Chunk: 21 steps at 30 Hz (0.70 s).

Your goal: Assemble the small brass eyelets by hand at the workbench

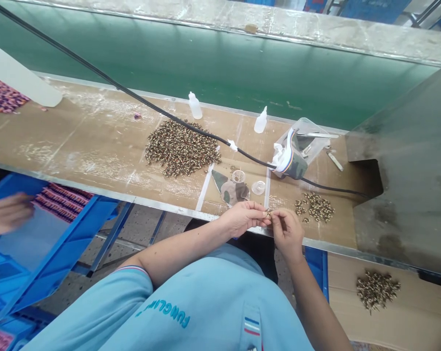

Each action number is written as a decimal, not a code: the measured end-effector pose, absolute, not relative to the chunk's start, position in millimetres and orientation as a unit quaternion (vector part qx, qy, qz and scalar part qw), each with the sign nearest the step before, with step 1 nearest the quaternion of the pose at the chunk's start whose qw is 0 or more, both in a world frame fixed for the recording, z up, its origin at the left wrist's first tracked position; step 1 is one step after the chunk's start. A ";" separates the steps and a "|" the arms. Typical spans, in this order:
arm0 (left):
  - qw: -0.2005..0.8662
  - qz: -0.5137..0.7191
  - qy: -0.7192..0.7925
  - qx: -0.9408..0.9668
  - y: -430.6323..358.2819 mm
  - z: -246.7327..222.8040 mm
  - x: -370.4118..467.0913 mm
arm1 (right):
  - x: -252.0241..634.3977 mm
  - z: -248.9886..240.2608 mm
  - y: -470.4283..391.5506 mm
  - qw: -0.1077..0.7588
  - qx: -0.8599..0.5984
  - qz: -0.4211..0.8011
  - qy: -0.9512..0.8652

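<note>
My left hand and my right hand meet above the table's front edge, fingertips pinched together on a small gold-and-dark piece. Just beyond them lie a camouflage cloth, a small clear cup and a clear round lid. A large pile of similar small pieces sits farther back to the left, and a smaller pile lies right of my right hand.
Two white bottles stand at the table's back edge. A black cable crosses over the table. Near a clear bag of tools is a metal panel. At left, another person's hand is over a blue crate.
</note>
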<state>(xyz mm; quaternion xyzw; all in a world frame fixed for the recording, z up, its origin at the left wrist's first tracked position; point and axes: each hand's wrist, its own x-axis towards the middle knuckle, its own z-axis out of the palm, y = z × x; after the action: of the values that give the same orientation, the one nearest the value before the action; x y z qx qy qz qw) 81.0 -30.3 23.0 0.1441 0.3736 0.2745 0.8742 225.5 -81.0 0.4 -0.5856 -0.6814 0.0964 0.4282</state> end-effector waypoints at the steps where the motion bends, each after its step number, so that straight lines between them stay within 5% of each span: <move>1: 0.873 0.277 0.373 0.146 -31.0 23.0 81.1 | 226.5 1.0 -80.9 0.426 -0.586 0.105 -0.681; 21: 0.870 0.289 0.365 0.163 -34.1 21.1 80.5 | 226.3 -3.5 -83.7 0.423 -0.566 0.050 -0.706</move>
<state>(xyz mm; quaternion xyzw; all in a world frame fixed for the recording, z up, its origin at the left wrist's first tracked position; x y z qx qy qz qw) 80.5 -34.1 21.1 0.1626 0.3652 0.2886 0.8700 226.3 -83.7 -3.5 -0.5656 -0.7064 0.0496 0.4227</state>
